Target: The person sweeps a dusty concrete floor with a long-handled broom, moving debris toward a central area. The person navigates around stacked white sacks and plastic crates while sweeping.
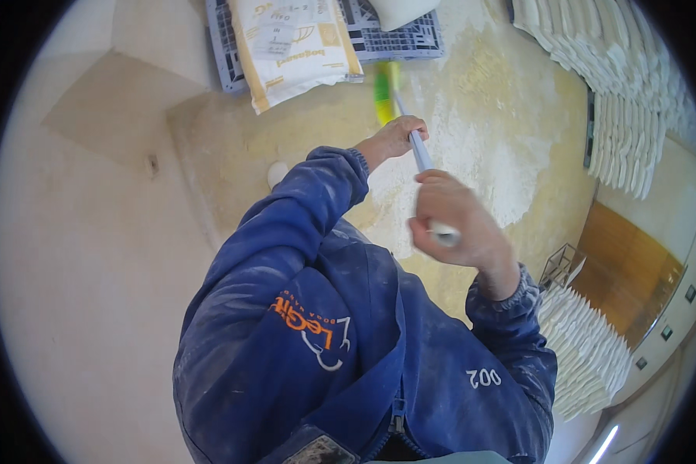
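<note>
Both my hands grip the pale handle (422,157) of a broom, which slants away from me toward the floor. My left hand (397,139) is wrapped round the handle farther down, nearer the bristles. Higher up and closer to my body, my right hand (458,220) closes round the handle's top end, slightly blurred. The broom's green and yellow head (383,94) is smeared by motion and sits close to the pallet's edge. White powder (479,147) lies spread over the yellowish floor (317,124) around and right of the broom.
A dark plastic pallet (398,42) at the far side bears a white and yellow sack (290,50). Tall stacks of white sacks (622,127) stand at the right, with another stack (584,348) lower down. A plain wall (77,232) runs along the left.
</note>
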A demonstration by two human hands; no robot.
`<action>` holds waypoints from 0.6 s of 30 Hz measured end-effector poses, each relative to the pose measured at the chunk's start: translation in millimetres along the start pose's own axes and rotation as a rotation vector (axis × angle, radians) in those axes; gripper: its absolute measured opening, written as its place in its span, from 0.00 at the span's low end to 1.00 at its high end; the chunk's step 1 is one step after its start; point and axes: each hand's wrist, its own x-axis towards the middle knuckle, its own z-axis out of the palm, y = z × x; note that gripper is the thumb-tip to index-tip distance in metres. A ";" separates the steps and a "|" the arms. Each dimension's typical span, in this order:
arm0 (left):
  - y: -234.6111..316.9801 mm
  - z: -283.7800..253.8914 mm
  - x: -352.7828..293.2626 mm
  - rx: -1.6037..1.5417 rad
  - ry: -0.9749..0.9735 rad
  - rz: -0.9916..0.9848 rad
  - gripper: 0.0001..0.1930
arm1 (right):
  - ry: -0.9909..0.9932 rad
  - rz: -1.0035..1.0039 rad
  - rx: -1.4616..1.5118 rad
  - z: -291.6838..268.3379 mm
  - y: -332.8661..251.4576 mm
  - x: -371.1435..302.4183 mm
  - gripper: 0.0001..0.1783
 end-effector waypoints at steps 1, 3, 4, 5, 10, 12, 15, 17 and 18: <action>5.9 0.9 7.2 -0.018 -0.026 0.112 0.05 | -0.011 0.002 -0.033 4.4 2.9 4.0 0.07; 22.8 -1.8 15.4 -0.042 -0.063 0.342 0.07 | 0.008 -0.062 -0.023 -9.1 -20.1 2.1 0.08; 42.8 -5.6 16.8 -0.015 -0.084 0.359 0.08 | 0.041 -0.107 -0.003 -24.1 -36.2 -1.6 0.09; 72.4 -6.1 17.7 0.004 -0.116 0.377 0.09 | 0.092 -0.106 0.014 -44.1 -55.6 -11.7 0.10; 192.9 -29.2 -37.0 0.299 -0.266 0.124 0.10 | 0.317 -0.301 0.474 -103.5 -78.5 -74.7 0.09; 182.5 -52.7 -73.8 0.449 -0.216 -0.030 0.07 | 0.307 -0.146 0.585 -99.5 -46.4 -89.3 0.08; 131.5 -78.2 -107.5 0.567 -0.116 -0.357 0.03 | 0.376 0.208 0.866 -68.3 15.9 -78.3 0.08; 93.7 -71.3 -111.1 0.596 -0.030 -0.367 0.03 | 0.384 0.190 0.887 -62.2 43.3 -81.5 0.08; 86.2 -61.7 -102.4 0.598 -0.021 -0.306 0.03 | 0.370 0.148 0.891 -65.6 49.2 -90.4 0.08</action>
